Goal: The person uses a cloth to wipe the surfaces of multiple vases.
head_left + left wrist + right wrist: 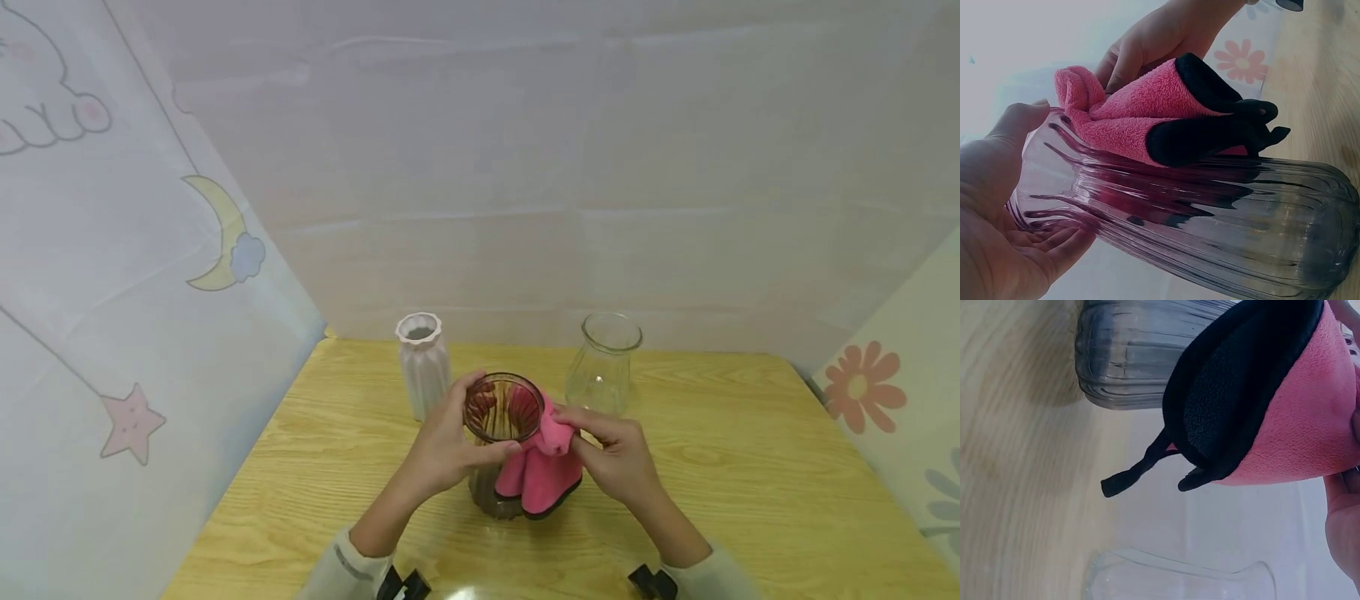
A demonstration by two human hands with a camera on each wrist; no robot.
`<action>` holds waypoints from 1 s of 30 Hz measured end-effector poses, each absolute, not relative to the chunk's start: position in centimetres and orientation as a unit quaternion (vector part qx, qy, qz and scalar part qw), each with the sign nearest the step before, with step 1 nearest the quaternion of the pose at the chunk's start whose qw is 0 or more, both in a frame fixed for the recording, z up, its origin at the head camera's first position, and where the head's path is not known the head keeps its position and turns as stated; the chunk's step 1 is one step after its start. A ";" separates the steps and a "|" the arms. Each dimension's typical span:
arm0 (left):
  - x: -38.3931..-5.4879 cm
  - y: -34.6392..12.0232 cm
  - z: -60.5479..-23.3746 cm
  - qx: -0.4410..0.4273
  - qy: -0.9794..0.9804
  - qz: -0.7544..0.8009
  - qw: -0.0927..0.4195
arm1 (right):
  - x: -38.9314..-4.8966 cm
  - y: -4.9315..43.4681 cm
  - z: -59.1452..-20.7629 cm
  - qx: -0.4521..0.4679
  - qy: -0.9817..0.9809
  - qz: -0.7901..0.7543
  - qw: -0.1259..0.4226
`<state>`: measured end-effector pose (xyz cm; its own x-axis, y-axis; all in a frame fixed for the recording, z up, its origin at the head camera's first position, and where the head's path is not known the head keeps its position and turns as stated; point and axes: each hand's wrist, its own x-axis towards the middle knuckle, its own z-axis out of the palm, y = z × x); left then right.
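Observation:
A dark tinted, ribbed glass vase [487, 492] stands on the table in front of the person. The left hand [444, 446] grips it round the neck, thumb on the near side. In the left wrist view the ribbed vase [1222, 231] shows through to the pink cloth behind. My right hand [618, 458] pinches a bunched pink cloth [551, 475] with black edging against the right side of the rim. The rest of the cloth [1304, 419] hangs down beside the vase, its black loop showing in the right wrist view. Some right fingertips are hidden by cloth.
A white fluted vase [426, 367] stands behind on the left. At the back right is a clear glass vase [600, 379]. All rest on a wooden table [750, 483], with pale printed sheets [480, 167] behind and at both sides.

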<state>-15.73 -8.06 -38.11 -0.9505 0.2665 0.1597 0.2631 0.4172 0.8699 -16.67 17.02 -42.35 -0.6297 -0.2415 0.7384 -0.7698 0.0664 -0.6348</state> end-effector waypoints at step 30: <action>-17.9 -9.9 -38.8 0.262 0.807 0.526 0.052 | -15.9 17.0 -45.5 0.375 -0.804 0.428 0.176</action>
<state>-17.87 -9.93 -38.85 -0.8572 0.4780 0.1916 0.3682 0.3087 0.8770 -15.88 16.98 -45.52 -0.6573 -0.4514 0.6035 -0.7527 0.3538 -0.5552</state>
